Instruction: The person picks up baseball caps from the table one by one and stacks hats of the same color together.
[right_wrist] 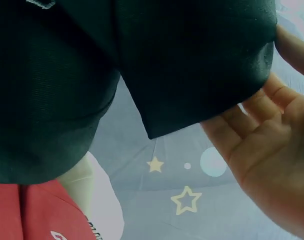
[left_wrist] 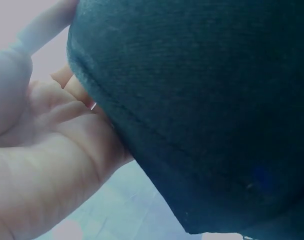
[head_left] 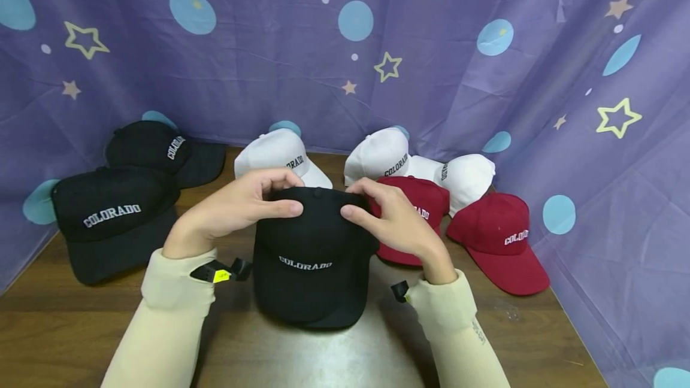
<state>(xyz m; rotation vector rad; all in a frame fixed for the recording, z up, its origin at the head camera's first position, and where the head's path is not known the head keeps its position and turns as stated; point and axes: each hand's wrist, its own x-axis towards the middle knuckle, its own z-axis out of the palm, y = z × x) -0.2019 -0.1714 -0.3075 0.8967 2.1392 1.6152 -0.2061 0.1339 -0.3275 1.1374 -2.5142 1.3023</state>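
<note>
Between both hands is a black baseball cap [head_left: 312,229] with white COLORADO lettering, its brim pointing down toward the person. My left hand [head_left: 245,202] pinches the top left of the crown, thumb on the front and fingers behind. On the top right, my right hand [head_left: 396,217] pinches the crown the same way. Dark cap fabric [left_wrist: 192,100] fills much of the left wrist view, beside the palm. The right wrist view has the fingers [right_wrist: 259,110] behind the edge of the cap [right_wrist: 192,65].
Two black caps [head_left: 115,205] sit at the left of the wooden table [head_left: 269,355]. Along the back stand three white caps [head_left: 372,151]. Two red caps [head_left: 498,226] are at the right, one partly behind my right hand. A purple patterned curtain [head_left: 259,35] encloses the back and sides.
</note>
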